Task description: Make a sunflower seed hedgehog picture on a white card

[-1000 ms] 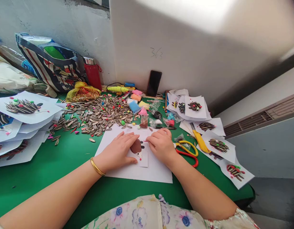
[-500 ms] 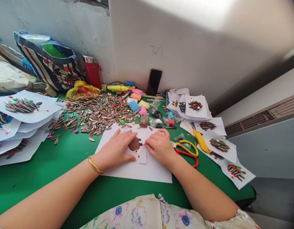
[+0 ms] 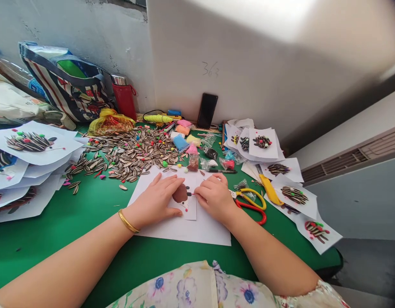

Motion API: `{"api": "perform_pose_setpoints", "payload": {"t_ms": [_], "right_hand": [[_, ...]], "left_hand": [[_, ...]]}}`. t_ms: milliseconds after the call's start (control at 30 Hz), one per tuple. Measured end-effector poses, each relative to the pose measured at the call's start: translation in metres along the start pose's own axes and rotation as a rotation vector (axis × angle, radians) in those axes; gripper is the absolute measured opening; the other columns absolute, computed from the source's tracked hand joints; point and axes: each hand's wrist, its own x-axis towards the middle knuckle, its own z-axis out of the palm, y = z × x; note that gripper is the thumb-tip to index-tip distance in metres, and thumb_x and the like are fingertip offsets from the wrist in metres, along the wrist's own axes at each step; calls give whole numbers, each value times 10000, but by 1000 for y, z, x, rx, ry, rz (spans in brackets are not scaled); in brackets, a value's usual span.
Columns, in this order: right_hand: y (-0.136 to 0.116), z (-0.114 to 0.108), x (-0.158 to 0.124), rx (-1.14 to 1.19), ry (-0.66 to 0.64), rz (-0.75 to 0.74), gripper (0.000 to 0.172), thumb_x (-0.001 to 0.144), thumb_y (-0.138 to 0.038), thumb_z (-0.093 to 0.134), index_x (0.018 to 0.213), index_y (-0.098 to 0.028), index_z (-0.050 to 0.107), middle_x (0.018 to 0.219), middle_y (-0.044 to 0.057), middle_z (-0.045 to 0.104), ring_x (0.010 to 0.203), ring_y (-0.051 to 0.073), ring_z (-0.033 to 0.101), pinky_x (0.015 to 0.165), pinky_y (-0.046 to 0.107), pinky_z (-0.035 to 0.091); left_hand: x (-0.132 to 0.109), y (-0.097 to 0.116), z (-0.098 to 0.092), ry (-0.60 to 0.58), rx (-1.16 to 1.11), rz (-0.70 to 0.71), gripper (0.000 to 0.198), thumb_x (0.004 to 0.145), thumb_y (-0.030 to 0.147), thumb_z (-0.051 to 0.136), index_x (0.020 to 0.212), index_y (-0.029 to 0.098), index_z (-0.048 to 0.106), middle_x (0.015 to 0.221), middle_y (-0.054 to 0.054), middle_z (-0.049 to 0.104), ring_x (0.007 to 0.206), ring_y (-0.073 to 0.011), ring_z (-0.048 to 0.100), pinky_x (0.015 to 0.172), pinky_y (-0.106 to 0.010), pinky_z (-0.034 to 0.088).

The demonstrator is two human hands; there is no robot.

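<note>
My left hand [image 3: 160, 194], with a gold bangle at the wrist, lies open, fingers stretched across the left part of a small white card [image 3: 191, 214]. On that card are a brown clay shape [image 3: 179, 194], dark oval pieces [image 3: 188, 194] and a small drawn face with a red dot. A larger white sheet [image 3: 213, 235] lies beneath. My right hand [image 3: 215, 196] rests at the card's right edge, finger and thumb pinched on a small, thin pink-red thing [image 3: 194, 194]. Its tip meets the lower dark oval; the rest is hidden in the fingers.
Sunflower seeds [image 3: 133, 149] are heaped behind my hands, beside small bags of coloured clay [image 3: 193, 161]. Scissors [image 3: 253, 205] and a yellow cutter [image 3: 271, 190] lie to the right. Finished seed cards are piled left [image 3: 37, 143] and right [image 3: 295, 195]. A phone [image 3: 207, 110] leans on the wall.
</note>
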Motion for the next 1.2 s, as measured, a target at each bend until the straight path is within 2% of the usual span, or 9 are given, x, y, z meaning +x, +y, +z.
{"api": "perform_pose_setpoints", "payload": {"t_ms": [200,433,700,933,1000,1067,1200], "right_hand": [[0,3,0,-37,-43,-3,151,900,-187,585,808,-233,696,741,3,652,818,176,501,993,409,253],[2,-2,0,-8,0,16,183,932,-198,552,843,-240,706,774,6,670,841,178,519,1016,410,244],[0,5,1,-43,-51,14,157,911,-190,583,827,-244,705,756,2,664,837,179,518,1006,418,253],[7,-11,0,-22,23,168,162,948,-220,553,920,-246,710,903,2,742,922,177,593,1079,433,184],[8,-16,-1,-47,-15,231,177,950,-214,543,948,-245,717,916,16,751,912,179,610,1034,420,227],[8,-20,0,-78,-112,299,189,953,-227,539,964,-246,727,901,33,752,887,187,622,951,394,283],[1,-27,2,-103,-319,399,218,965,-250,512,953,-241,729,880,45,742,859,193,632,752,319,348]], "left_hand": [[0,1,-1,-6,7,-4,875,737,458,771,1481,263,353,1446,-105,525,1394,-323,409,1209,-578,116],[0,1,-2,-15,7,-6,861,743,458,767,1474,262,355,1449,-114,522,1391,-320,412,1205,-588,117],[0,1,-2,-13,10,-7,865,738,451,773,1472,264,357,1455,-104,519,1396,-320,407,1207,-588,118],[1,0,-1,-15,25,-6,918,712,491,786,1484,241,356,1468,-116,507,1418,-323,375,1207,-582,130],[1,0,-2,-17,44,-5,926,703,499,792,1481,234,367,1473,-121,503,1438,-326,340,1205,-587,126],[1,0,-3,-10,65,0,924,697,496,797,1478,234,379,1499,-123,475,1443,-331,329,1203,-587,125],[1,0,-9,37,113,0,901,653,493,827,1429,226,455,1499,-123,469,1389,-336,400,1196,-546,178]]}}
